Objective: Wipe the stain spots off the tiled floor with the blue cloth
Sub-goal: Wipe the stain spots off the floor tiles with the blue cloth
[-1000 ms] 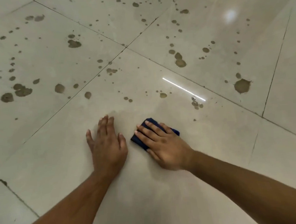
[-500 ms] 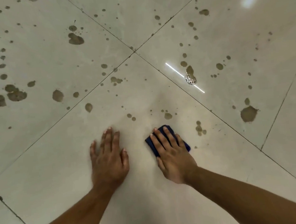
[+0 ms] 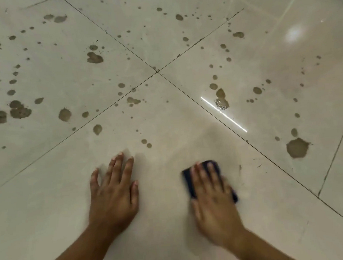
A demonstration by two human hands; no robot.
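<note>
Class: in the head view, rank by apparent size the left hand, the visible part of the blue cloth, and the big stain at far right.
1. left hand
2. visible blue cloth and big stain: look alike; the right hand covers most of the cloth.

Indoor room, looks like a home, can't confirm. I'm on a glossy beige tiled floor (image 3: 194,240); ceiling-light glare (image 3: 293,34) reflects beyond the grout cross (image 3: 157,72), brown stain spots (image 3: 94,58) all round it.
</note>
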